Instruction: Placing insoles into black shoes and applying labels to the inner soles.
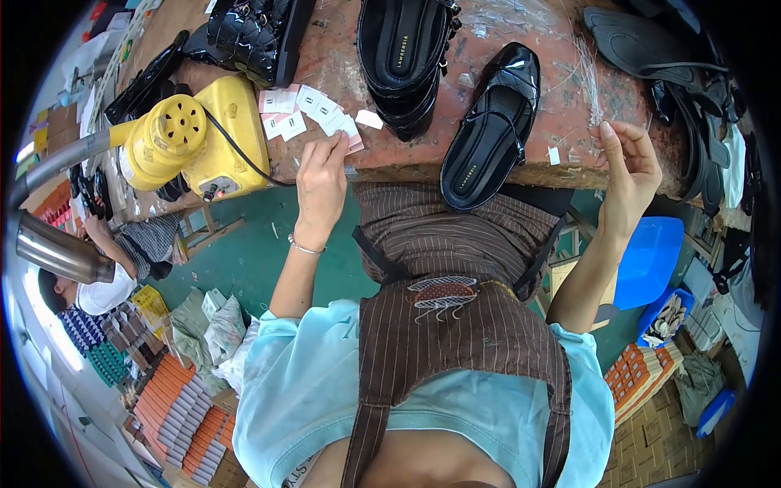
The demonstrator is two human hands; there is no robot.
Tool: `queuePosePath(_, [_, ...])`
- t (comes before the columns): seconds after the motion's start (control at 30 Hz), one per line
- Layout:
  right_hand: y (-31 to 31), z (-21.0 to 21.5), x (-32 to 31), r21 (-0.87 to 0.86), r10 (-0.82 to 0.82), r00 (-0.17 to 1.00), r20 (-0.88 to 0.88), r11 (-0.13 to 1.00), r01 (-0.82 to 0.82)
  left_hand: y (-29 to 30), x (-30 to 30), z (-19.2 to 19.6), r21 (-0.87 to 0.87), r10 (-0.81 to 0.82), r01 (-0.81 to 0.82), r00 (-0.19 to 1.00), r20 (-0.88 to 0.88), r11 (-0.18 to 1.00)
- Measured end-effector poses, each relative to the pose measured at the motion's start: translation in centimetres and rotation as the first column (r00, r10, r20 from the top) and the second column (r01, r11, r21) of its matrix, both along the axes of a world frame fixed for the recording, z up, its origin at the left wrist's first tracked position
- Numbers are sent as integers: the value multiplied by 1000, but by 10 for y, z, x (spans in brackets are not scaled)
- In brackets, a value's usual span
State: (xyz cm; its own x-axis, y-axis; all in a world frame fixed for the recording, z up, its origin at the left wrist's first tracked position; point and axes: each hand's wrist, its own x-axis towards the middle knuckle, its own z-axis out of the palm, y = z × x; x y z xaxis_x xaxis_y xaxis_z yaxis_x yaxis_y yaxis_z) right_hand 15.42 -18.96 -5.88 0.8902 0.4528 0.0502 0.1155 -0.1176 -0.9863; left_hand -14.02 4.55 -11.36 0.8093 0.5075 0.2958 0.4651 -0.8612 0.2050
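My left hand (323, 175) is at the table's near edge, its fingertips pressed together on the lower edge of a fanned group of white and pink paper tags (313, 104). Further right, my right hand (630, 167) pinches thumb against forefinger at the end of some thin clear plastic strands (592, 85). Between my hands a single black patent strap shoe (492, 122) lies with its heel jutting over the edge. Beyond it, to the left, stands a stack of black shoes (400, 69). A small white tag (554, 155) lies by the edge, left of my right hand.
A yellow machine (232, 150) with a vented round housing, metal pipe and black cable stands left. More black shoes (256, 37) lie behind it, and black sandals (659, 49) at far right. Below are a blue tub (651, 260) and orange boxes (175, 407). Another person (106, 285) is at far left.
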Motion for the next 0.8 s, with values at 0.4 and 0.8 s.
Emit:
queuePosePath(0.4, [1,5,-15,-14,42,998,-47,999,-43,3,-4,-3,-157,32,-13,993,116,988])
queuePosePath(0.8, [55,37,-106,44,375,927,-26,926,-374,-43,36,64,-850,450,203,776,443,486])
